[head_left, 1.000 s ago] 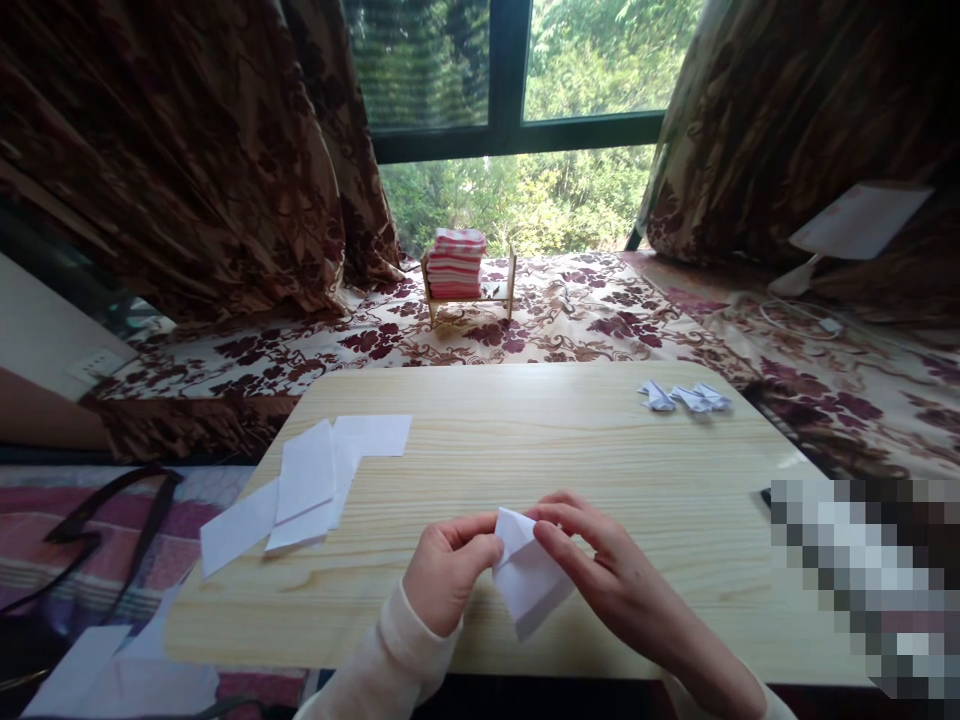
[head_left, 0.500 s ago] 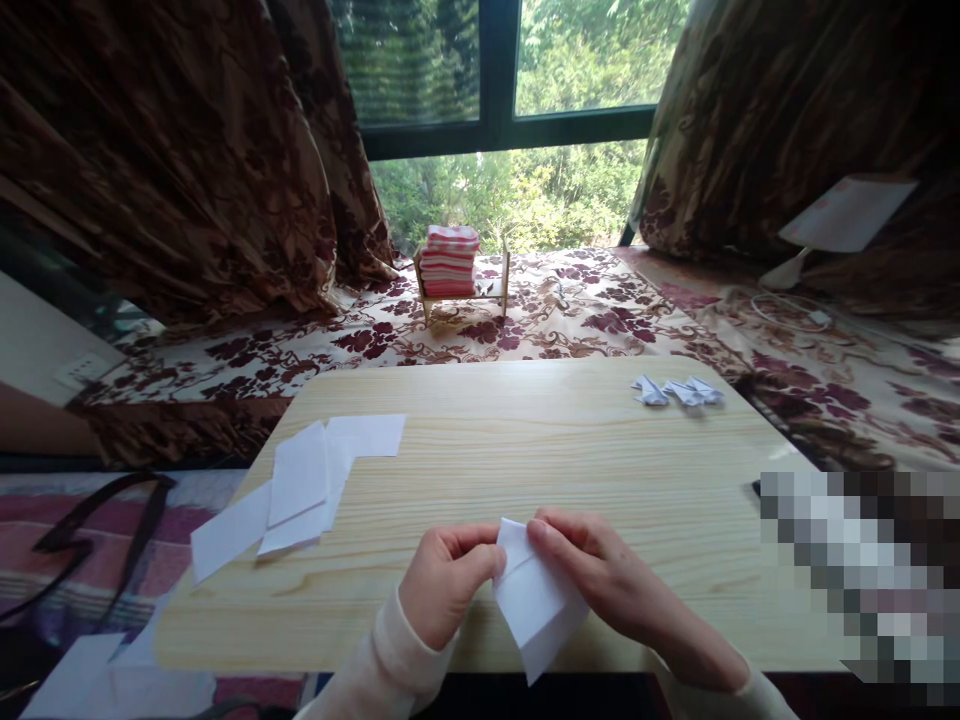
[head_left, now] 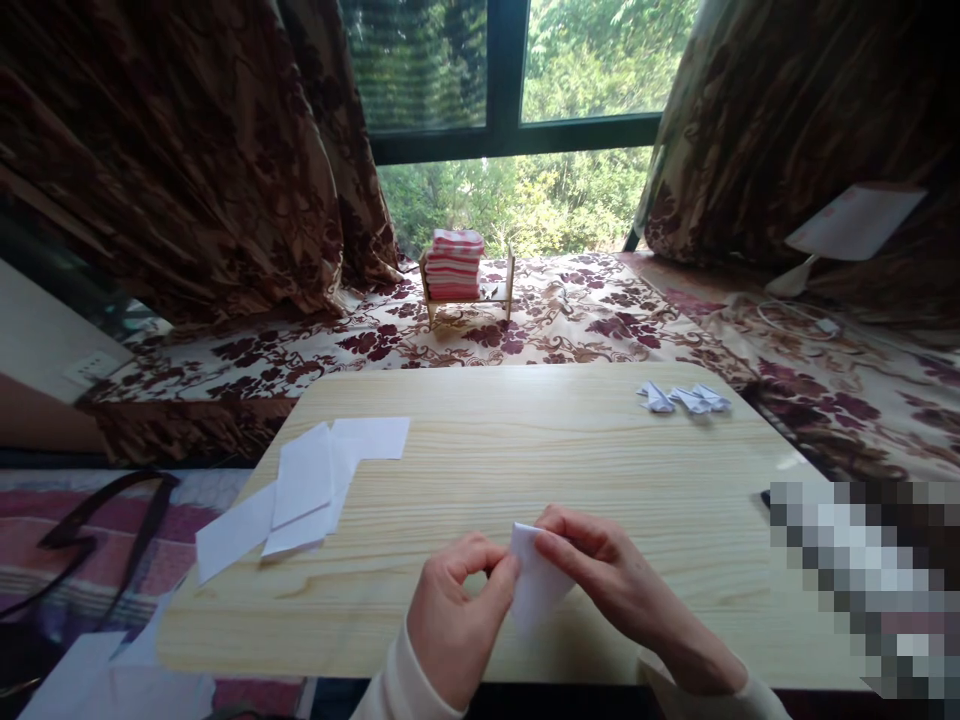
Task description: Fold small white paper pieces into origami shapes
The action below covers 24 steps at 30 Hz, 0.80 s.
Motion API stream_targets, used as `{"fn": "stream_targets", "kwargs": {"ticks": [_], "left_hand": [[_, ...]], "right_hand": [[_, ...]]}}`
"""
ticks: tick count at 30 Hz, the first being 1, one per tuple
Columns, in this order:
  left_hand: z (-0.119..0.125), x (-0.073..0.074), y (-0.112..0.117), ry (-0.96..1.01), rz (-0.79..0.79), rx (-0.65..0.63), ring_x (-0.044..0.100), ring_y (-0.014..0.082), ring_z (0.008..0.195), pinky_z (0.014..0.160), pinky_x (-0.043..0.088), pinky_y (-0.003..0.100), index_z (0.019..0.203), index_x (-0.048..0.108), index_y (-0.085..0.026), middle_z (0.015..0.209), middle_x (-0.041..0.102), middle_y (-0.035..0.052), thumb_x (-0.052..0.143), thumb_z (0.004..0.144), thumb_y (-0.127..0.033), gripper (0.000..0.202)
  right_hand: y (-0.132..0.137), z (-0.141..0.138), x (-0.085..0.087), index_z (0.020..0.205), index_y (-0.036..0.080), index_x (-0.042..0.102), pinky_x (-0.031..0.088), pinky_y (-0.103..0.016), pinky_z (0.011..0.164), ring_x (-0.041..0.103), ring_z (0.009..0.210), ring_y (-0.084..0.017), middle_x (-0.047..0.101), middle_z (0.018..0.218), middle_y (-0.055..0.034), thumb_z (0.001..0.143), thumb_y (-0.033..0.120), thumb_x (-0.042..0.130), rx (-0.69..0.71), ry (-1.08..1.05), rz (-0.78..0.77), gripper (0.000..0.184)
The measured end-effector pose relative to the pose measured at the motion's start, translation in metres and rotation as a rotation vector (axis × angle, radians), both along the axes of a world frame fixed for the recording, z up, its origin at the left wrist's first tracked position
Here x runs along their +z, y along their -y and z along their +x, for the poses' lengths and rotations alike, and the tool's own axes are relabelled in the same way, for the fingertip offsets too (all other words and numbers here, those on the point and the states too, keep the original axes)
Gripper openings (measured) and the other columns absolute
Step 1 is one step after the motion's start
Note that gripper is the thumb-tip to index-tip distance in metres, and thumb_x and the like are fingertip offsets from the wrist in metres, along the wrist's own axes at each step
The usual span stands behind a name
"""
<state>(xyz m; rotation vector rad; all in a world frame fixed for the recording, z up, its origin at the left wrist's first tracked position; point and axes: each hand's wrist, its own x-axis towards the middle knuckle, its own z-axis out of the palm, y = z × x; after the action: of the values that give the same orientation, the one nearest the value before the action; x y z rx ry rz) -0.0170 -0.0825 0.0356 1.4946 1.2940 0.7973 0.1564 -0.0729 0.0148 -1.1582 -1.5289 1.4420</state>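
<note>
A small white folded paper [head_left: 537, 585] is held just above the near edge of the light wooden table [head_left: 510, 450]. My left hand [head_left: 459, 615] pinches its left side with thumb and curled fingers. My right hand [head_left: 615, 580] grips its top right corner, fingers pressed together over the fold. Part of the sheet is hidden behind both hands.
Several loose white paper slips [head_left: 304, 490] lie overlapped at the table's left. Folded paper pieces [head_left: 684, 398] sit at the far right corner. A small wooden rack with red-striped cloths [head_left: 457, 270] stands on the floral cloth behind. A pixelated patch covers the right edge.
The paper has been folded narrower and drawn in between my hands; its lower point no longer hangs past the table edge. My left hand has shifted slightly right.
</note>
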Motion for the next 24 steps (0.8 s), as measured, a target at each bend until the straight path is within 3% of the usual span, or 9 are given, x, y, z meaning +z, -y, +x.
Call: {"fn": "stream_targets", "kwargs": {"ticks": [3,6,16,19,24], "left_hand": [[0.003,0.003,0.006,-0.168,0.231,-0.011,0.055,0.0188,0.069,0.067,0.041,0.029,0.067,0.068,-0.015,0.064,0.058,0.0052,0.049,0.083,-0.023,0.026],[0.005,0.005,0.009,-0.250,0.364,-0.047,0.056,0.0185,0.070,0.068,0.041,0.029,0.068,0.067,-0.015,0.064,0.059,0.0050,0.049,0.083,-0.016,0.023],[0.003,0.002,0.016,-0.314,0.565,-0.104,0.051,0.0138,0.063,0.073,0.040,0.031,0.059,0.058,-0.016,0.059,0.054,0.0014,0.048,0.080,-0.009,0.024],[0.003,0.002,0.015,-0.261,0.476,-0.077,0.051,0.0149,0.064,0.071,0.040,0.030,0.055,0.059,-0.017,0.058,0.053,0.0018,0.048,0.079,-0.012,0.026],[0.000,-0.006,0.009,0.079,-0.064,0.051,0.047,0.0137,0.057,0.055,0.035,0.025,0.051,0.062,-0.015,0.055,0.051,0.0010,0.055,0.077,-0.030,0.030]], "right_hand": [[-0.003,0.001,0.004,0.075,0.016,0.062,0.040,-0.025,0.065,0.051,0.074,-0.014,0.055,0.077,-0.0017,0.087,0.040,0.054,0.037,0.030,0.081,0.028],[-0.005,0.000,0.008,0.073,0.016,0.062,0.041,-0.025,0.066,0.052,0.074,-0.014,0.055,0.076,-0.0015,0.085,0.036,0.057,0.072,0.001,0.116,0.024],[0.003,-0.006,0.017,0.064,0.016,0.058,0.039,-0.024,0.065,0.051,0.070,-0.013,0.055,0.072,-0.0014,0.089,0.033,0.051,0.083,0.026,0.211,0.031],[0.003,-0.011,0.012,0.059,0.017,0.054,0.039,-0.025,0.063,0.050,0.068,-0.014,0.054,0.069,-0.0018,0.089,0.037,0.049,0.022,0.017,0.191,0.036],[-0.001,-0.008,0.009,0.068,0.016,0.059,0.037,-0.024,0.059,0.049,0.063,-0.014,0.054,0.067,-0.0014,0.094,0.045,0.034,-0.077,0.021,0.032,0.046]]}}
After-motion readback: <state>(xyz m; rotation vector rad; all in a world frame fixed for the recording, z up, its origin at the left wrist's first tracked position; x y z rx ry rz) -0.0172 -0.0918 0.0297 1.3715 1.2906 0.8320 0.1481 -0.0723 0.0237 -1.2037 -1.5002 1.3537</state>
